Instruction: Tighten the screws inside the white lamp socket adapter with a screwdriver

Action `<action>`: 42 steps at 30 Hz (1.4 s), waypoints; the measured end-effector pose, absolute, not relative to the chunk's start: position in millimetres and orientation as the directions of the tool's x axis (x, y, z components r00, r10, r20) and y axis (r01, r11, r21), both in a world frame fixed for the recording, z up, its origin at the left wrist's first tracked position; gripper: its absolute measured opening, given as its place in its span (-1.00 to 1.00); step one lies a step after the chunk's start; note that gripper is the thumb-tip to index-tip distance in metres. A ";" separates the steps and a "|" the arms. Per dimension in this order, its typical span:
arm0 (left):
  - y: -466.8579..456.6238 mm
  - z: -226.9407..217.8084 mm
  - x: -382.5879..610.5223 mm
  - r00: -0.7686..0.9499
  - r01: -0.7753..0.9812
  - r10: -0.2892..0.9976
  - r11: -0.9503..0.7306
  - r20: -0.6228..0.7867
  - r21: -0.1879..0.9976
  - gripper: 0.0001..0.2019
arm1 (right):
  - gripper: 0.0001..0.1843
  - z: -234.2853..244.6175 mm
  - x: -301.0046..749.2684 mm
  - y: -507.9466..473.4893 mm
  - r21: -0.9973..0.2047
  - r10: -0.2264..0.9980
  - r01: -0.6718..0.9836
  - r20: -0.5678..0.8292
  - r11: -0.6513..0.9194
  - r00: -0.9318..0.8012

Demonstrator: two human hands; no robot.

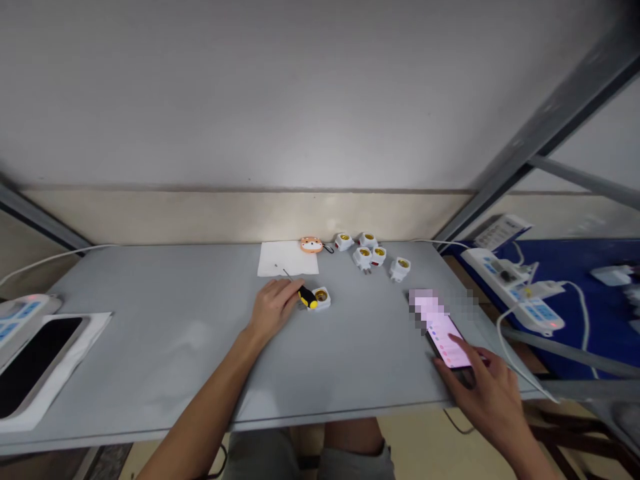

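Note:
My left hand (274,305) lies on the grey table (175,333), fingers loosely curled on a screwdriver (303,292) with a black and yellow handle. Its tip points back toward a white sheet of paper (289,259). A white lamp socket adapter (321,299) sits right beside the handle. My right hand (483,387) rests at the table's right front, fingers spread, one fingertip touching the lit screen of a phone (447,339) that lies flat.
Several more white socket adapters (373,255) cluster at the back, next to a small orange animal-shaped item (312,245). A power strip (515,293) with cables lies on a blue surface to the right. A dark tablet (35,363) sits at the left edge.

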State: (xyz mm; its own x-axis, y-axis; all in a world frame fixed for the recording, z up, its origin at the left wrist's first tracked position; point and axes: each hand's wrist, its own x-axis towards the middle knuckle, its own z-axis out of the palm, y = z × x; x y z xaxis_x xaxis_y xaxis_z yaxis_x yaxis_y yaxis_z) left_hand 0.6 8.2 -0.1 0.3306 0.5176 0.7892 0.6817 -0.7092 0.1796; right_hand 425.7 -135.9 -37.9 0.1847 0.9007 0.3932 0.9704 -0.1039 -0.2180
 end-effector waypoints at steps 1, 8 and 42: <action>8.0 0.7 0.6 0.332 0.678 0.515 -0.713 0.790 0.180 -0.77 | -0.27 -38.0 427.0 -134.5 -0.208 0.905 0.972 0.385 -0.108 0.183; 8.0 2.9 0.1 0.324 0.666 0.507 -0.722 0.799 0.188 -0.77 | -0.26 -34.4 423.4 -125.4 -0.196 0.915 0.969 0.344 -0.152 0.213; 8.4 -2.4 -0.9 0.341 0.663 0.554 -0.715 0.760 0.224 -0.73 | -0.17 -30.1 391.1 -142.1 -0.325 0.853 0.935 0.439 -0.142 0.282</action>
